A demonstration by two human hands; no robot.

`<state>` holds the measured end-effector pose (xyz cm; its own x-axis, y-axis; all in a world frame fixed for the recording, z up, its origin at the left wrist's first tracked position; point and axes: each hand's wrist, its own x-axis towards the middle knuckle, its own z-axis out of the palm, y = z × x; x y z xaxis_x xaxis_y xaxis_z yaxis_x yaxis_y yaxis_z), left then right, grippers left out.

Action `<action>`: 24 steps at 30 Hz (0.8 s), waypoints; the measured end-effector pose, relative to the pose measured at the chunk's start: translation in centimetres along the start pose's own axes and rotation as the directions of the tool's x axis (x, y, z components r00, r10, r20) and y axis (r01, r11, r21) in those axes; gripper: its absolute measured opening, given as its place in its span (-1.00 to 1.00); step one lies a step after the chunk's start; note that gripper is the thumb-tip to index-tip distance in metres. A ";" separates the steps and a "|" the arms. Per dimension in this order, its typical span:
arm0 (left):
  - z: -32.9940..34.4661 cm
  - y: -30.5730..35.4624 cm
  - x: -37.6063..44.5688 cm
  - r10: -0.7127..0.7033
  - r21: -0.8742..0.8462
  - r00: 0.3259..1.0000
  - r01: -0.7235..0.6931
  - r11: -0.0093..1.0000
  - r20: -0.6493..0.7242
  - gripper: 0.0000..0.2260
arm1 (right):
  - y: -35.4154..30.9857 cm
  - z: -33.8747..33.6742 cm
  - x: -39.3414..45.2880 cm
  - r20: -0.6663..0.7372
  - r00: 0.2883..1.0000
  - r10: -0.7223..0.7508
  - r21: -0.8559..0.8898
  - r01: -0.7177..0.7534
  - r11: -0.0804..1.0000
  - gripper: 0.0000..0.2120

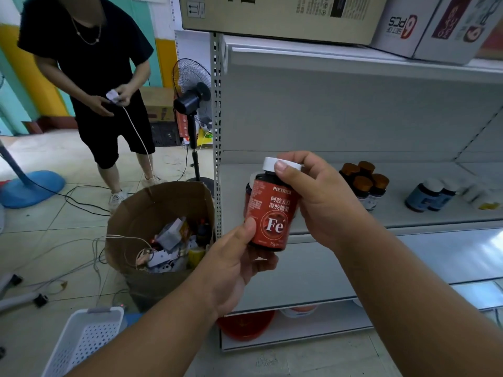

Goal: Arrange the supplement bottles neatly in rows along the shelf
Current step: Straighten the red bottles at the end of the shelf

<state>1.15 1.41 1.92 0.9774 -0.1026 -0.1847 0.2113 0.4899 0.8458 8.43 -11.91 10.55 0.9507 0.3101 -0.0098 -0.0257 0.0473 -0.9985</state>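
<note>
Red supplement bottle (pixel 270 213), rigid and probably light with a slick label, is held before the shelf (pixel 353 221): left hand (pixel 239 257) curls under its base, right hand (pixel 318 197) pinches the white cap, the surest hold.

A brown paper bag (pixel 152 213) full of stuff stands on the floor by a white basket (pixel 84 338). A person in black (pixel 89 63) stands near a black fan (pixel 192 99).
</note>
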 end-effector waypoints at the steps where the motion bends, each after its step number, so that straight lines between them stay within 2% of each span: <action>1: 0.0 0.0 0.0 0.001 -0.027 1.000 -0.001 1.000 0.002 -0.39 | 0.0 -0.1 0.0 0.006 1.000 -0.005 -0.002 0.005 1.000 -0.72; 3: 0.0 0.2 0.0 0.034 0.000 0.999 -0.034 0.999 0.005 -0.35 | 0.0 -0.3 0.0 0.013 1.000 -0.022 0.013 0.022 1.000 -0.73; 5: -0.5 0.5 0.2 0.095 0.193 0.995 -0.095 0.977 0.009 -0.35 | 0.0 -0.3 -0.2 0.007 0.997 -0.071 0.018 0.071 0.997 -0.76; 8: -1.0 1.6 0.7 0.175 0.496 0.984 -0.167 0.852 0.030 -0.37 | -0.2 -0.1 -1.0 0.011 0.973 -0.230 -0.086 0.231 0.969 -0.73; 10: -1.0 2.8 1.2 0.254 0.655 0.966 -0.228 0.720 0.057 -0.40 | -0.1 0.0 -1.7 0.065 0.932 -0.357 -0.226 0.362 0.904 -0.62; 12: -1.3 4.5 2.5 0.371 0.777 0.923 -0.309 0.549 0.104 -0.42 | 0.5 -0.1 -2.2 0.122 0.857 -0.500 -0.383 0.506 0.773 -0.48; 14: -1.7 6.0 4.2 0.488 0.845 0.845 -0.415 0.338 0.220 -0.42 | 1.3 0.0 -2.7 0.187 0.751 -0.633 -0.512 0.625 0.590 -0.40; 16: -1.9 6.6 5.1 0.569 0.887 0.767 -0.443 0.133 0.298 -0.41 | 1.9 0.2 -3.2 0.235 0.649 -0.723 -0.574 0.693 0.436 -0.42; 17: -1.9 6.6 5.3 0.603 0.897 0.734 -0.436 0.068 0.312 -0.39 | 2.2 0.2 -3.3 0.248 0.611 -0.752 -0.583 0.714 0.388 -0.42; 19: -1.7 6.4 5.1 0.644 0.903 0.701 -0.429 0.036 0.307 -0.38 | 2.5 0.0 -3.4 0.263 0.568 -0.780 -0.592 0.733 0.334 -0.41; 21: -1.7 5.9 4.7 0.610 0.894 0.730 -0.441 0.073 0.310 -0.40 | 2.6 -0.1 -3.5 0.271 0.577 -0.770 -0.608 0.723 0.328 -0.39; 23: -2.1 5.8 4.5 0.516 0.885 0.789 -0.451 0.118 0.333 -0.47 | 2.4 -0.2 -3.7 0.239 0.640 -0.730 -0.611 0.684 0.399 -0.40; 24: -2.1 5.9 4.0 0.457 0.893 0.829 -0.427 0.145 0.322 -0.48 | 2.1 -0.3 -3.8 0.195 0.694 -0.693 -0.596 0.645 0.478 -0.42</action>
<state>6.25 5.71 5.10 0.9081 -0.1400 0.3947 -0.3831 -0.6582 0.6480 4.81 -13.26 8.50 0.6174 0.3671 0.6957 0.7850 -0.3435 -0.5155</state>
